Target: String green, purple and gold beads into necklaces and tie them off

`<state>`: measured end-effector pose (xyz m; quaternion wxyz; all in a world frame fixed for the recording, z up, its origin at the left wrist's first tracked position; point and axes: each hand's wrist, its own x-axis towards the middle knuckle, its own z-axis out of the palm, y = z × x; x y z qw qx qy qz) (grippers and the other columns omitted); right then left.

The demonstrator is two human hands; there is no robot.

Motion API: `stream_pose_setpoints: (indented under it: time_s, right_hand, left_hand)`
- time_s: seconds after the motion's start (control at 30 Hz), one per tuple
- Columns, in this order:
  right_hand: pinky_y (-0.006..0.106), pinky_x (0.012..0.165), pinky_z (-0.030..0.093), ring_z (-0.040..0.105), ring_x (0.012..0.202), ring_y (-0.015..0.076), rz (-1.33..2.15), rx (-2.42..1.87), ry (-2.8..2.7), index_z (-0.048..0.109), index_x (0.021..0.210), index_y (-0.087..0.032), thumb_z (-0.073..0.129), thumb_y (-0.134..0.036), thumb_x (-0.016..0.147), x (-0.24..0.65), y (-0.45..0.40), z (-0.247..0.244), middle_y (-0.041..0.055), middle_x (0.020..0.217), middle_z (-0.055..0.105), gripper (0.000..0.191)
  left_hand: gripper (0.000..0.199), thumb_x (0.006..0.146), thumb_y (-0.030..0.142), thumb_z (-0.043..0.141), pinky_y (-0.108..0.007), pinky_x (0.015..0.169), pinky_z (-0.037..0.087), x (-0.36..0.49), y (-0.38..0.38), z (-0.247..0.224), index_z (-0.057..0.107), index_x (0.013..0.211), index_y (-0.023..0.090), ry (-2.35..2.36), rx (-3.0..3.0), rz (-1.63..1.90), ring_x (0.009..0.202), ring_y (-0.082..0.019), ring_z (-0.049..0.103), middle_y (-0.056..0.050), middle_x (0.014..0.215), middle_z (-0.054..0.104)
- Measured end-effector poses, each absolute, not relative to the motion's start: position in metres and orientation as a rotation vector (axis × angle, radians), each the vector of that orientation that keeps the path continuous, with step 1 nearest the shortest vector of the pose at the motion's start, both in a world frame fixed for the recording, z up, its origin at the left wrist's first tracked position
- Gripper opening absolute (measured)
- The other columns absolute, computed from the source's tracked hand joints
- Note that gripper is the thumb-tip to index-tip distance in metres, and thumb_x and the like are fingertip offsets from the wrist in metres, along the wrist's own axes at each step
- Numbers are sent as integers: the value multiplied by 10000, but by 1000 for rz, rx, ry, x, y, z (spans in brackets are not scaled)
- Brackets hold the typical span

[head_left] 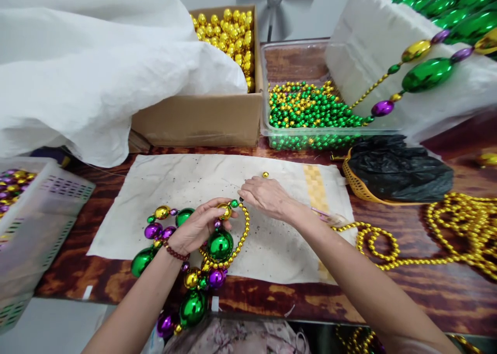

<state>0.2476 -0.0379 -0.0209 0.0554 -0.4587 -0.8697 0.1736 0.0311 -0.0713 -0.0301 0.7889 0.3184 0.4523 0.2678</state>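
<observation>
My left hand (204, 219) is closed around a bead necklace (220, 245) of shiny green, purple and gold beads. Its thumb and fingers grip near a gold bead and a small green bead (234, 204). A curve of small gold beads (246, 224) hangs from that spot, and bigger beads trail left and over the table's front edge. Just right of the green bead, my right hand (266, 194) is pinched shut; a thin thread shows by its fingertips, but what they hold is hidden. A loose gold bead (265, 174) lies just beyond it on the white cloth (279, 250).
Behind the cloth stand a cardboard box (202, 121) of gold beads and a clear plastic bin (267, 131) of green and gold beads. A yellow basket (355, 180) with black plastic and gold bead strands (458, 230) lie right. A white basket (66, 204) stands left.
</observation>
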Motion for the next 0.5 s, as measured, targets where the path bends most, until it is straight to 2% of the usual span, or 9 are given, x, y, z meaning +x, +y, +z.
stream_pose_setpoints:
  time_s: [0.5]
  right_hand:
    - [304,718,329,576,886,209,461,-1351,-2641,657,910,-152,331,-331,1064,249,-37,-32,84,938,693,402]
  left_hand:
    - [369,780,308,762,-218,624,483,29,-71,-35,652,1099,158,955,694,579,658,-118,643,-91,969,727]
